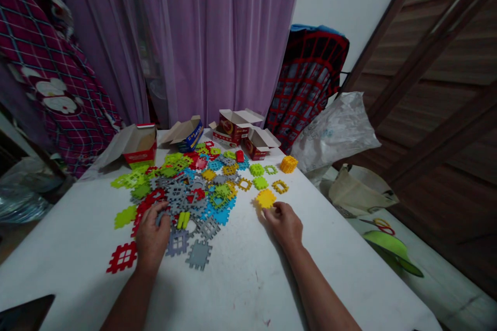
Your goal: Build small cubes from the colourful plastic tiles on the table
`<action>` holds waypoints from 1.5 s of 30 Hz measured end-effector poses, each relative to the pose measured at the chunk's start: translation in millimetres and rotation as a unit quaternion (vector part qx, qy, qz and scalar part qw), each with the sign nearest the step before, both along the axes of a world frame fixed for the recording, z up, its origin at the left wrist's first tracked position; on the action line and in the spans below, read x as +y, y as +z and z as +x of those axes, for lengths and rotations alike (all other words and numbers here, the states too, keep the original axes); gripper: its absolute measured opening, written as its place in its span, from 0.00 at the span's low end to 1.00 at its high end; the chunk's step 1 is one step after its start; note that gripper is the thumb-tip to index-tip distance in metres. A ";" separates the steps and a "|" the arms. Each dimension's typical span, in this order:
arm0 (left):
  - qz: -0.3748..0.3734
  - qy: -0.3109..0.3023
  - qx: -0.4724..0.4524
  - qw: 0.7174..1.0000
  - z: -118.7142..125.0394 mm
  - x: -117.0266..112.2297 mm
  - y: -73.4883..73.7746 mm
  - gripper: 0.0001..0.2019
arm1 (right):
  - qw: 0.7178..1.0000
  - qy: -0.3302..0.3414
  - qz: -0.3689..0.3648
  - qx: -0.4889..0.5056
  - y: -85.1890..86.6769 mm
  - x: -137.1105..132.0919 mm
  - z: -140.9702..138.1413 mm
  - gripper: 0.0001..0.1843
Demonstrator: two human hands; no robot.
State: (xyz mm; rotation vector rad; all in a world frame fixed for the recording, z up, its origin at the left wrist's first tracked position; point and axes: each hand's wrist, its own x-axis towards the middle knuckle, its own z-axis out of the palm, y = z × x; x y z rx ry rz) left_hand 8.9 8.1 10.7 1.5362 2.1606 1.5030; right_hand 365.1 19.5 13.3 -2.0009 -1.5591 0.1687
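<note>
Resting right fingers (271,212) against a yellow plastic tile (266,198).

Left hand (152,235) palm-down, right hand (283,226) palm-down

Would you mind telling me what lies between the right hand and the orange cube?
The head view shows a small yellow square frame on the table between the right hand and the orange cube.
</note>
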 end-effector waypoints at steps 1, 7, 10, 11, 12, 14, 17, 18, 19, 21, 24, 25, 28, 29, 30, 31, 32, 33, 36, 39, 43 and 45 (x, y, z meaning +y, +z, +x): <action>0.001 0.001 0.001 1.000 -0.2 0.3 -0.4 0.15 | 1.000 -0.027 0.000 -0.002 2.2 3.9 5.6 0.21; -0.009 0.004 0.006 1.000 -1.2 0.6 -1.8 0.16 | 0.997 -0.069 -0.026 -0.024 8.5 19.1 11.9 0.20; -0.020 0.003 0.006 1.000 -1.3 -0.4 -0.4 0.17 | 0.996 -0.074 -0.046 -0.023 10.6 21.2 8.0 0.21; -0.023 0.003 0.004 1.000 -1.2 -0.7 0.1 0.17 | 0.996 -0.073 -0.051 -0.024 11.5 21.5 7.3 0.21; -0.025 0.003 0.001 1.000 -1.0 -1.0 0.7 0.17 | 0.996 -0.071 -0.055 -0.025 12.5 21.7 6.8 0.21; -0.025 0.002 -0.003 1.000 -0.6 -1.4 1.7 0.17 | 0.996 -0.067 -0.058 -0.029 14.2 21.7 6.6 0.21; -0.027 0.004 -0.003 1.000 0.3 -1.6 3.0 0.17 | 0.995 -0.065 -0.063 -0.036 15.2 21.0 6.6 0.21; -0.029 0.005 -0.002 1.000 0.5 -1.5 3.4 0.17 | 0.995 -0.065 -0.064 -0.038 15.1 20.8 6.5 0.21; -0.031 0.005 -0.001 1.000 0.6 -1.5 3.7 0.17 | 0.995 -0.063 -0.065 -0.040 15.0 20.6 6.3 0.21; -0.033 0.005 0.001 0.999 0.5 -1.5 4.1 0.17 | 0.995 -0.062 -0.069 -0.044 15.0 20.2 5.9 0.21; -0.030 0.003 0.001 1.000 0.1 -1.6 4.4 0.17 | 0.994 -0.058 -0.076 -0.051 16.1 19.6 5.1 0.22; -0.029 0.001 0.000 1.000 0.0 -1.6 4.3 0.17 | 0.994 -0.057 -0.080 -0.054 16.9 19.4 4.8 0.22; -0.032 0.002 0.000 0.999 0.0 -1.3 3.6 0.17 | 0.992 -0.057 -0.094 -0.062 19.4 18.9 3.7 0.23; -0.034 0.004 0.001 0.999 0.0 -1.1 3.2 0.17 | 0.991 -0.058 -0.098 -0.064 20.1 18.8 3.3 0.24; -0.034 0.007 0.002 0.999 -0.1 -0.9 2.9 0.17 | 0.991 -0.059 -0.100 -0.067 20.6 18.7 3.0 0.24; -0.033 0.009 0.004 0.999 -0.2 -0.7 2.5 0.17 | 0.991 -0.060 -0.101 -0.067 20.8 18.8 2.7 0.24; -0.030 0.009 0.005 0.999 -0.3 -0.6 2.2 0.17 | 0.991 -0.061 -0.100 -0.066 20.7 19.0 2.6 0.24; -0.027 0.008 0.006 1.000 -0.5 -0.4 1.9 0.18 | 0.991 -0.061 -0.100 -0.064 20.4 19.2 2.6 0.24; -0.023 0.006 0.007 1.000 -0.8 -0.2 1.4 0.18 | 0.993 -0.059 -0.089 -0.055 17.7 20.2 4.1 0.24; -0.021 0.008 0.007 1.000 -0.1 -0.2 1.7 0.18 | 0.995 -0.066 -0.063 -0.040 13.7 20.5 7.3 0.22; -0.015 0.011 0.005 1.000 1.2 -0.2 1.7 0.17 | 0.998 -0.037 0.000 -0.042 10.7 19.0 5.5 0.17; -0.015 0.013 0.003 1.000 1.2 0.0 1.0 0.17 | 0.997 0.018 0.029 -0.062 11.8 19.1 -4.8 0.15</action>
